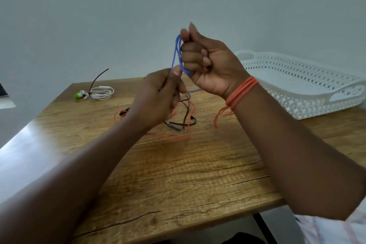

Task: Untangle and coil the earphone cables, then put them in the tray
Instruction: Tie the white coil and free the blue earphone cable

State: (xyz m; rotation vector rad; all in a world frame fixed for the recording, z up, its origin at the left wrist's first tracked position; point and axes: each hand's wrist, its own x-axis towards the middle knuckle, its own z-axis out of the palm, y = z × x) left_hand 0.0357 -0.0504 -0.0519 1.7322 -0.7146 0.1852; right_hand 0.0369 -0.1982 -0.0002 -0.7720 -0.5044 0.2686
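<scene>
The wooden table (178,174) serves as the reference. Nearest its front edge, both forearms reach in over the bare boards. Past the middle of the table lies a loose tangle: an orange cable (178,136) looped flat on the wood, with a dark cable (186,119) crossing over it.

Above that tangle, both hands are raised off the table, close together but not touching. The left hand (158,99), the lower one, has its fingers curled and pinches the blue cable (175,53) at its lower run between thumb and fingers. The right hand (206,63), higher, is closed in a fist around several loops of the same blue cable, thumb up. A tail of blue runs down behind the hands toward the tabletop. An orange thread band (241,91) sits on the right wrist, ends dangling.

Toward the table's far left, a white earphone bundle (99,93) lies coiled and bound by a dark tie. At the far right corner rests the white perforated tray (316,103), holding no cable that I can see.
</scene>
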